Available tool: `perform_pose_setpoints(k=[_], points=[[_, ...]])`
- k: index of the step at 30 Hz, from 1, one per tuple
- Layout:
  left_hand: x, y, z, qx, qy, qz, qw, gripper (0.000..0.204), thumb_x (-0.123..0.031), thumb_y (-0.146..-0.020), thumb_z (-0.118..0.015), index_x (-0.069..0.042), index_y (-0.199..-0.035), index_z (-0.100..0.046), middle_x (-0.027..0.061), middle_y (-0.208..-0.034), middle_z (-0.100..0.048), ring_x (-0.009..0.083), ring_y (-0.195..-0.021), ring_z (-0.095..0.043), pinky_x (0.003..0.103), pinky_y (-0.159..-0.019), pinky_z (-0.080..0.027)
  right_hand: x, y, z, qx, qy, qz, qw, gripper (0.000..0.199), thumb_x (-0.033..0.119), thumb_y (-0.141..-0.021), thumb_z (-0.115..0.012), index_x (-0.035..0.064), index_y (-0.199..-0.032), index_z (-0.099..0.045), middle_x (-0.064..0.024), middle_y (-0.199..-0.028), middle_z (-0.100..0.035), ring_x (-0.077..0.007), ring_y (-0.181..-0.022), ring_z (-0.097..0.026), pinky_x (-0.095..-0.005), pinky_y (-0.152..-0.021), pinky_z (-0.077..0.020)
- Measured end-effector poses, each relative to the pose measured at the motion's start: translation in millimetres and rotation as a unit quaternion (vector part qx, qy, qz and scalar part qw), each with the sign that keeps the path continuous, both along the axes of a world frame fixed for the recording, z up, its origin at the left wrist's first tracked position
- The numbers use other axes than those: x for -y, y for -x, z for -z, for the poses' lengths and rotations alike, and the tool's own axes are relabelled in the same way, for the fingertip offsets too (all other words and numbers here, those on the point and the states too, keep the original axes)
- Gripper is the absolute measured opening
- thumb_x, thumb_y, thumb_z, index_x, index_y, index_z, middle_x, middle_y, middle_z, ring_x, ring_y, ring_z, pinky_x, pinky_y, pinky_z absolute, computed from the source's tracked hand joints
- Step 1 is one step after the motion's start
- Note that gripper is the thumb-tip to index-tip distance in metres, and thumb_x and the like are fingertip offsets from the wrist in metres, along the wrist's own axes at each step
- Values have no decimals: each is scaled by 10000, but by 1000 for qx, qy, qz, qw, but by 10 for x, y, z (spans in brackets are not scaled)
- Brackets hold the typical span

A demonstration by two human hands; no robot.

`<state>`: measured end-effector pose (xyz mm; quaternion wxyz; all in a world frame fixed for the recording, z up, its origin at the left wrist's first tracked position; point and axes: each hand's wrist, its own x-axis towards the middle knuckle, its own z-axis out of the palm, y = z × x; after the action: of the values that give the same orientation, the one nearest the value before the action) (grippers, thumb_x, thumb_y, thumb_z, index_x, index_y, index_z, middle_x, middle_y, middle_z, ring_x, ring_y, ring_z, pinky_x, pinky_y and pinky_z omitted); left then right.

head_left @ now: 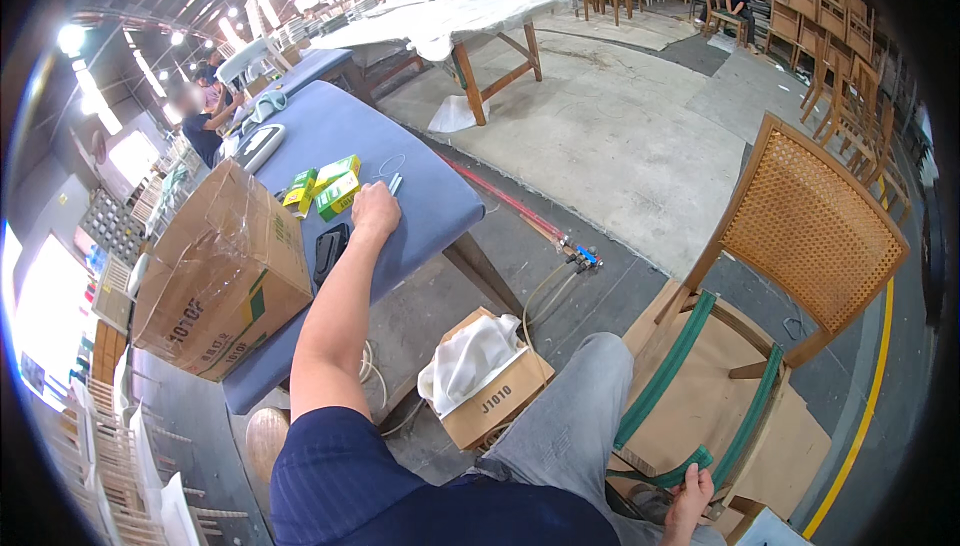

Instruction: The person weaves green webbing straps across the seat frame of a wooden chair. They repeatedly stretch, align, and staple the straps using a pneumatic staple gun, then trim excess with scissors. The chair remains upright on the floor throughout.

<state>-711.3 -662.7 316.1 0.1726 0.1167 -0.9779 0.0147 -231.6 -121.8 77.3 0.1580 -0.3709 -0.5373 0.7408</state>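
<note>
My left hand (pixel 376 210) reaches onto the blue padded table (pixel 440 191), fingers closed around one end of a small silvery strip (pixel 396 184) that looks like staples. Beside it lie several green and yellow boxes (pixel 337 193) and a black case-like object (pixel 331 251). Low on the right, my right hand (pixel 690 496) pinches the loose end of a green webbing strap (pixel 690 466). That strap belongs at the near side of a wooden chair (pixel 765 336) with a woven cane back. Two other green straps (pixel 665 371) stretch across its open seat frame.
A large cardboard box (pixel 225 276) stands on the table's near left. A smaller carton (pixel 500 401) with white cloth sits on the floor by my knee. Air hoses with a blue fitting (pixel 585 258) cross the floor. Stacked chairs (pixel 830 36) and other people are farther off.
</note>
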Motion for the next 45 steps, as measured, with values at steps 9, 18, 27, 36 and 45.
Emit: perform_pose_setpoints(k=[9,18,27,36,45], points=[[-289,-385,-84,-101,-76,137,982,337,-209,-873,-716,16,-1119,-769,242,-989,-765,379,-939,-750,468,-864,-579,163,-83,44,-14,86,26,996,86,171,-1071,-647,98,-1039,-616,8,-848,-622,-107,-719,-588,-286,-665,-511],[-3509,-2463,1336,502,-605,399,472,328,-45,-932,-750,6,-1255,-724,-4,-1082,-720,116,-988,-647,305,-897,-522,-10,6,-148,-124,225,116,959,167,143,-1022,-687,43,-1155,-672,-46,-1031,-683,-182,-940,-667,-361,-836,-540],[-4588,-4052,1600,513,-402,688,319,352,13,-838,-774,-34,-1185,-745,97,-1174,-721,273,-1216,-641,391,-1084,-474,-23,-863,-593,-264,309,186,894,198,269,-1029,-714,74,-1062,-707,-9,-938,-693,-151,-846,-698,-339,-762,-561],[-4825,-4235,1489,465,-387,752,262,332,4,-826,-796,-13,-1155,-765,125,-1133,-742,277,-1162,-677,396,-1048,-511,-195,-1069,-224,-346,334,159,862,323,353,-1085,-628,54,-1196,-679,-99,-1099,-738,-198,-953,-722,-379,-859,-584],[-5190,-4307,1893,633,-550,485,250,315,117,-925,-678,43,-1230,-696,61,-1027,-741,110,-903,-677,242,-843,-535,-62,-1427,-489,-51,66,393,916,447,371,-1098,-624,64,-1422,-643,-3,-1143,-727,-95,-976,-651,-262,-774,-498]])
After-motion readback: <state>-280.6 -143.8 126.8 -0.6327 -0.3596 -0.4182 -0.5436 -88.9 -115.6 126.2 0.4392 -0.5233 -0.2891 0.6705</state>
